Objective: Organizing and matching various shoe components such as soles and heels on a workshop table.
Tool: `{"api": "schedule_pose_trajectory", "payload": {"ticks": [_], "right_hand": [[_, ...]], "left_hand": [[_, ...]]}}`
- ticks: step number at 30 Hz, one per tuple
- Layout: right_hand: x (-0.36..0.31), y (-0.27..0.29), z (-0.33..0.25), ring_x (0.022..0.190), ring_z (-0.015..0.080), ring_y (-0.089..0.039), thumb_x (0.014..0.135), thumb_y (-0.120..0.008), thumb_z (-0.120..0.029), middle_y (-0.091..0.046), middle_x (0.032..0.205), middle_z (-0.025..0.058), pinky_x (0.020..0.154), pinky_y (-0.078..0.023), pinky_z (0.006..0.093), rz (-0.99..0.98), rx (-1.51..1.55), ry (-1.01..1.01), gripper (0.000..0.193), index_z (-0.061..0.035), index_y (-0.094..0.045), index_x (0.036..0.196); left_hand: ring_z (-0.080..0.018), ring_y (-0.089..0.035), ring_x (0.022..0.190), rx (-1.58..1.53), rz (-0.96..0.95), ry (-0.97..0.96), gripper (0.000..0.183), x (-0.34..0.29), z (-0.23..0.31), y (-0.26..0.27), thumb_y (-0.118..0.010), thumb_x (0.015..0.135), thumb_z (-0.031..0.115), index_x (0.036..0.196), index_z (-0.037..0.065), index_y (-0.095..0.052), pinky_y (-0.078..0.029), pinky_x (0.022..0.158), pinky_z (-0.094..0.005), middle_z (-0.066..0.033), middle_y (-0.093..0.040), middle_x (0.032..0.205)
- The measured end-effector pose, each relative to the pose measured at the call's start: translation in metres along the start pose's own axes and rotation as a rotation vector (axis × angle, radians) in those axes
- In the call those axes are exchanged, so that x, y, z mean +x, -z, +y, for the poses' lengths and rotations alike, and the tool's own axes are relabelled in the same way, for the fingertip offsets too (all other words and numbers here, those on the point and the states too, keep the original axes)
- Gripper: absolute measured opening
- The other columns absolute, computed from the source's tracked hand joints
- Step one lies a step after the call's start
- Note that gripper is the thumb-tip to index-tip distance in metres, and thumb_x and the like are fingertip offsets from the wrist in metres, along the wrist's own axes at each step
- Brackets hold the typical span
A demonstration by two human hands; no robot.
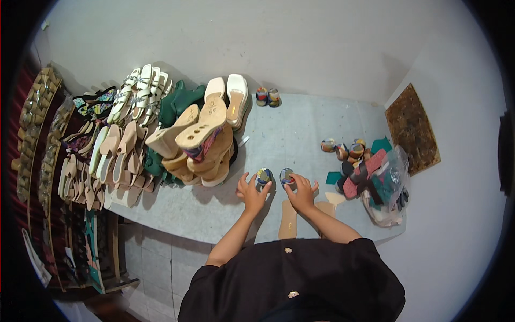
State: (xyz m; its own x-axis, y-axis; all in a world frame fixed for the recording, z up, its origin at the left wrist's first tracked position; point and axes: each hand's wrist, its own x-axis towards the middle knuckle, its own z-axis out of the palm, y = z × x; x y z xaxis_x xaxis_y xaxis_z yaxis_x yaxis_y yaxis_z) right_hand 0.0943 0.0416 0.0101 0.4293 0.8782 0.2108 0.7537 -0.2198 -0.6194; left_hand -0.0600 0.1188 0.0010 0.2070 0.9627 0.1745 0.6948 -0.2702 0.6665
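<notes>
My left hand has its thumb and fingers closed round a small multicoloured shoe heel. Level with it, my right hand grips a matching shoe heel. The two heels are a little apart, over the middle of the pale table. Just in front of me lies a beige insole, nearest my right hand. Another beige insole is partly covered by my right forearm.
Stacked sandals and wooden wedge soles crowd the left side. More patterned heels stand by the wall and at right. A plastic bag, pink pieces and green scraps lie right; a brown board leans on the wall.
</notes>
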Motion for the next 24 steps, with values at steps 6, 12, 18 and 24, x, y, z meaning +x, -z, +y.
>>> {"api": "schedule_pose_trajectory", "payload": {"ticks": [6, 12, 18, 24], "right_hand": [[0.114, 0.027, 0.01, 0.101, 0.0222, -0.056, 0.075, -0.067, -0.031, -0.063, 0.102, 0.0025, 0.096, -0.012, 0.0584, 0.218, 0.069, -0.023, 0.041, -0.0145, -0.053, 0.11], [0.239, 0.034, -0.006, 0.104, 0.0203, -0.055, 0.073, -0.069, -0.029, -0.062, 0.103, 0.0018, 0.097, -0.01, 0.059, 0.342, 0.128, -0.095, 0.047, -0.0158, -0.048, 0.113], [0.319, -0.006, -0.002, 0.108, 0.0219, -0.052, 0.076, -0.067, -0.028, -0.06, 0.107, 0.0004, 0.098, -0.008, 0.0602, 0.342, 0.166, -0.127, 0.045, -0.0168, -0.047, 0.114], [0.362, -0.049, -0.005, 0.11, 0.0224, -0.05, 0.077, -0.066, -0.026, -0.06, 0.106, 0.0016, 0.098, -0.008, 0.0621, 0.224, 0.123, -0.111, 0.042, -0.0162, -0.048, 0.114]], "left_hand": [[-0.0364, -0.02, 0.126, -0.17, 0.084, -0.118, 0.059, 0.123, 0.049, -0.032, -0.064, 0.077, 0.045, 0.116, 0.002, -0.054, -0.012, 0.099, -0.0529, -0.0203, -0.031, 0.134], [-0.0375, -0.016, 0.128, 0.001, 0.216, -0.035, 0.058, 0.261, 0.089, -0.055, -0.062, 0.08, 0.04, 0.119, 0.0, -0.049, -0.013, 0.097, -0.055, -0.023, -0.024, 0.136], [-0.0386, -0.02, 0.128, 0.144, 0.202, 0.006, 0.054, 0.325, 0.082, -0.084, -0.062, 0.082, 0.027, 0.124, 0.0, -0.041, -0.021, 0.092, -0.0613, -0.0228, -0.022, 0.139], [-0.0405, -0.014, 0.132, 0.183, 0.134, 0.022, 0.056, 0.353, 0.075, -0.098, -0.059, 0.083, 0.029, 0.126, 0.0, -0.039, -0.018, 0.093, -0.0647, -0.0218, -0.016, 0.143]]}}
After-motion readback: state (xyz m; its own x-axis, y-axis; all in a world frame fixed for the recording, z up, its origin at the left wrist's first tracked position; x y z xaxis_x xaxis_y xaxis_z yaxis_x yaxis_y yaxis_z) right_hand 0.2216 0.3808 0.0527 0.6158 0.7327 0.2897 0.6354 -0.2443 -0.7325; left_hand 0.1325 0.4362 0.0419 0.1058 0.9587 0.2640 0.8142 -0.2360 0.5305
